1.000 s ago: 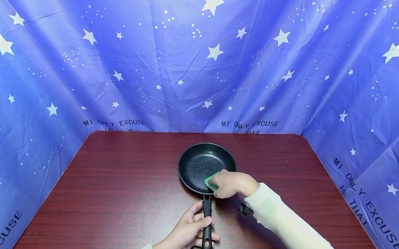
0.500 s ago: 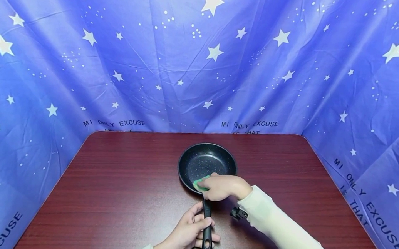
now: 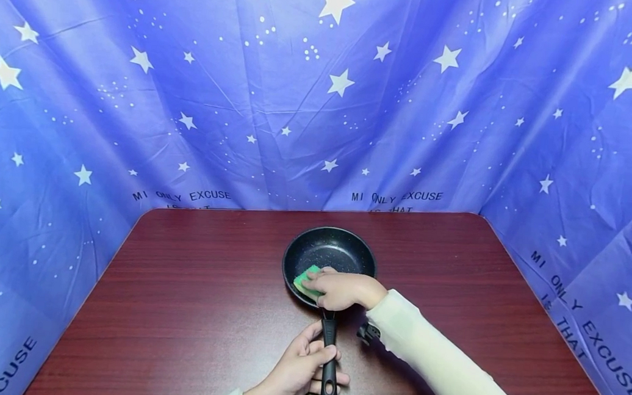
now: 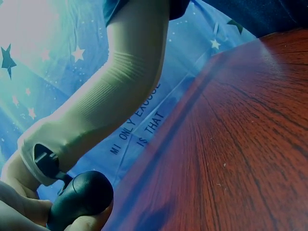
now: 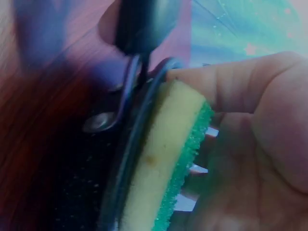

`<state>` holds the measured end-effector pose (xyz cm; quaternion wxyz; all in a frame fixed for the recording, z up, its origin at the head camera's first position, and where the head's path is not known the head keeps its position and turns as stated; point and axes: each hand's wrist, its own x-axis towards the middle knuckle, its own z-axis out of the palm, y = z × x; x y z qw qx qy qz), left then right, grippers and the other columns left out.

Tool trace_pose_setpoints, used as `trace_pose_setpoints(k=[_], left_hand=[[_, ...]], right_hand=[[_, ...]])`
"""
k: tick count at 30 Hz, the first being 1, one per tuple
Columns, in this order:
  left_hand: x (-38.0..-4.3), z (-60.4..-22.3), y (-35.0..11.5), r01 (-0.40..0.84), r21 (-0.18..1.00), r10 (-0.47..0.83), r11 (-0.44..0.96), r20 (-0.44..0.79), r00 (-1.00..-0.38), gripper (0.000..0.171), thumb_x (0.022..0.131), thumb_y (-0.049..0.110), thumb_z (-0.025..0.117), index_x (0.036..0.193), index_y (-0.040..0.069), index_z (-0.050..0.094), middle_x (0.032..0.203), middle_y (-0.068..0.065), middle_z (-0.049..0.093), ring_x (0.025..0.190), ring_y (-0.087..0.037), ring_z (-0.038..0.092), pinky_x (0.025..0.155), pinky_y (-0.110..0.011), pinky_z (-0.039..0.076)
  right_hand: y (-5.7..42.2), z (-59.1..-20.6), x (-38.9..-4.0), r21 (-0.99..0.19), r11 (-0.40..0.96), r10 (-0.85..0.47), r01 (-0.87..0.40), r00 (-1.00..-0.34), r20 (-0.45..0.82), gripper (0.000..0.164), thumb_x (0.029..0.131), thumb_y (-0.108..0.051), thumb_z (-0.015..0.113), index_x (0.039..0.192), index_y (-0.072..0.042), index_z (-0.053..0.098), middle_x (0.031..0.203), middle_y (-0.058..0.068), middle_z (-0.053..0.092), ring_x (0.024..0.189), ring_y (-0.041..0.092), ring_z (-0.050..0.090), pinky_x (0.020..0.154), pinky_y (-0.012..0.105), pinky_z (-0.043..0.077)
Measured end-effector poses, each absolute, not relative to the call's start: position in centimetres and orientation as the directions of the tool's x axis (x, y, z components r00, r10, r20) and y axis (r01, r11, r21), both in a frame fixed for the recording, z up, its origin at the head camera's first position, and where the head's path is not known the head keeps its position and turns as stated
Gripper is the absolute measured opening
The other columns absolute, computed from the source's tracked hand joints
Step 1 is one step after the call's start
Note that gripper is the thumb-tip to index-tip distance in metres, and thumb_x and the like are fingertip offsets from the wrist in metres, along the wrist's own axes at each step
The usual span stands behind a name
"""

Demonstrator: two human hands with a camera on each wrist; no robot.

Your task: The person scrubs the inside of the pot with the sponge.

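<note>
A black speckled frying pan (image 3: pixel 345 257) is at the middle of the table in the head view, its handle (image 3: pixel 329 370) pointing toward me. My left hand (image 3: pixel 293 370) grips that handle, thumb on top and fingers underneath; the rounded handle end (image 4: pixel 89 192) shows in the left wrist view. Inside the pan, on the near left part, my right hand (image 3: pixel 345 290) holds a green and yellow sponge (image 3: pixel 304 281). Up close in the right wrist view, the yellow layer of the sponge (image 5: pixel 161 149) faces the pan and the green layer faces my palm.
The dark red wooden table (image 3: pixel 188 286) stretches out on both sides of the pan. Blue curtains (image 3: pixel 279 97) with white stars hang behind and beside it. A black clip-like device (image 3: pixel 368 333) sits under my right sleeve cuff.
My right hand has swept the sponge leftward across the near part of the pan, then slightly away from me. The left hand keeps its grip on the handle, and the pan stays put.
</note>
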<state>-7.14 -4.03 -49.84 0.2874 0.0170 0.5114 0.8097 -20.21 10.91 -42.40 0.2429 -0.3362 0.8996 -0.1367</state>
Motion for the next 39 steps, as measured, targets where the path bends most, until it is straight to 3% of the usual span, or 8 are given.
trace_pose_setpoints(k=[8,26,39], left_hand=[[-7.2,-50.0,-4.0,-0.451,0.834,0.487,-0.318,-0.265,-0.833,0.069,0.107,0.007,0.057,0.166,0.007,0.021,0.102,-0.009,0.065,0.081,-0.030,0.079,0.059,-0.033,0.064],[-7.3,-50.0,-3.8,-0.452,0.835,0.477,-0.314,-0.273,-0.835,0.072,0.107,0.008,0.059,0.166,0.008,0.019,0.101,-0.008,0.065,0.082,-0.032,0.079,0.058,-0.034,0.064],[-6.9,-49.7,-3.7,-0.451,0.834,0.472,-0.317,-0.273,-0.838,0.071,0.106,0.008,0.061,0.165,0.008,0.022,0.105,-0.012,0.065,0.083,-0.034,0.079,0.061,-0.036,0.065]], right_hand=[[10.8,-43.9,-21.3,-0.367,0.754,-0.649,-0.545,-0.707,-0.282,0.058,0.105,-0.005,0.059,0.161,-0.012,0.045,0.171,0.013,0.030,0.159,0.036,0.021,0.122,0.071,0.025],[12.9,-45.8,-23.9,-0.321,0.772,-0.621,-0.549,-0.760,-0.191,0.062,0.104,0.000,0.058,0.163,-0.008,0.040,0.173,0.014,0.024,0.160,0.038,0.018,0.121,0.074,0.023],[13.3,-43.9,-22.8,-0.262,0.907,-0.408,-0.330,-0.842,-0.353,0.064,0.102,-0.002,0.056,0.163,-0.005,0.038,0.171,0.022,0.024,0.158,0.045,0.018,0.121,0.073,0.022]])
